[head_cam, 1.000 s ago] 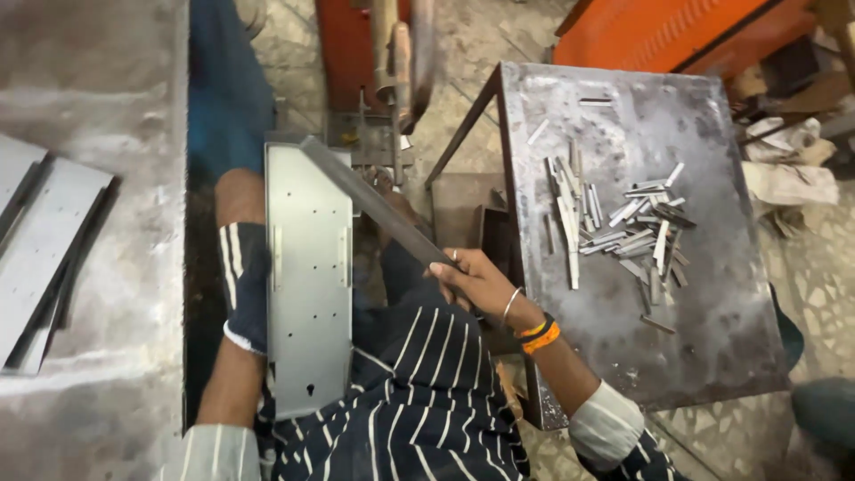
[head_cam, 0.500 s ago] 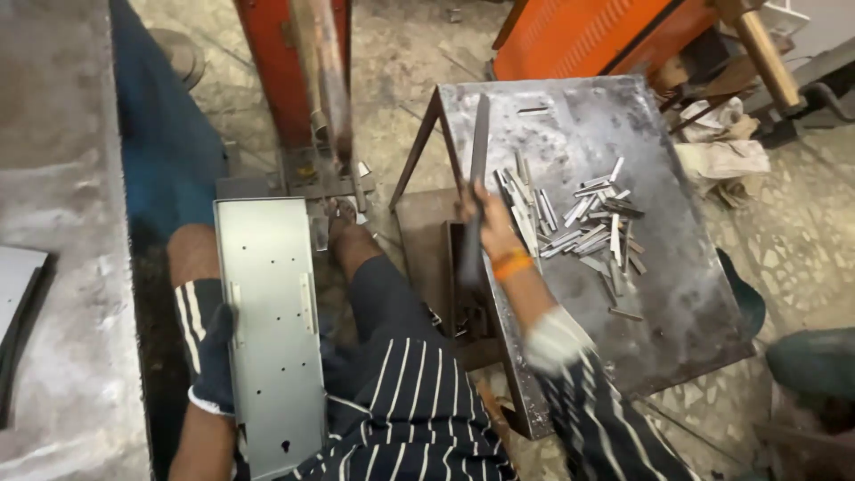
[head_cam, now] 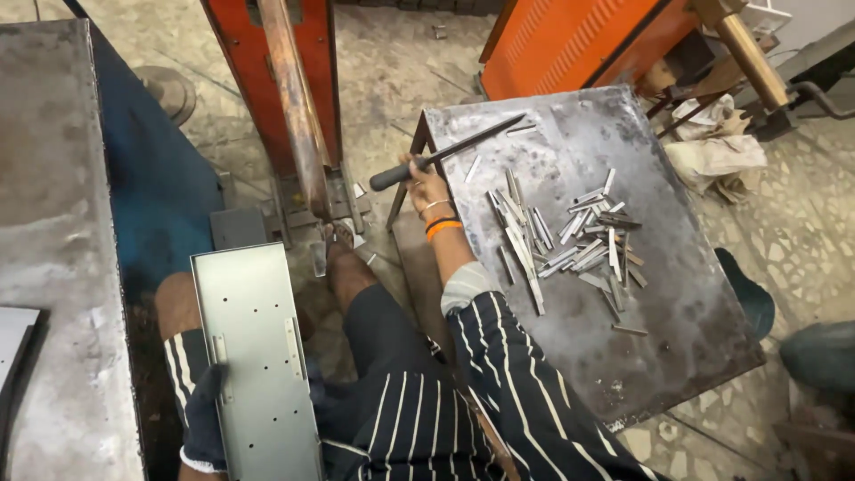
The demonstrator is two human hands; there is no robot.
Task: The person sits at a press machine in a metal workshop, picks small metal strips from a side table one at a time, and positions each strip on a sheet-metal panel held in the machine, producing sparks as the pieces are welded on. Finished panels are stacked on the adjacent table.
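Seated person, striped dark clothing, seen from above.

Right hand: upper middle of the frame, at the near left edge of the steel table. Fingers curled tight around the black handle of a long metal file. The file slants up to the right, its tip out over the table's upper left corner; handle end sticks out to the left of the fist. Orange and silver bangles on that wrist.

Left hand: lower left of the frame, in a dark glove. It grips the left edge of a long grey sheet-metal panel, mostly hidden under it; how far the fingers wrap I cannot tell. The panel lies lengthwise across the left thigh, running from the bottom edge up toward the middle of the frame. It carries small punched holes and two narrow raised strips.

Table: a scatter of small metal strips lies in the middle of the frame's right half, to the right of the forearm and apart from the file tip. Table surface is stained and worn.

Surroundings: red machine column with a rust-brown bar at top centre, its base just above the panel's upper end. Orange machine housing at upper right. A grey worktop fills the left edge of the frame. Crumpled cloth at the right, beyond the table. Stone-chip floor all round.
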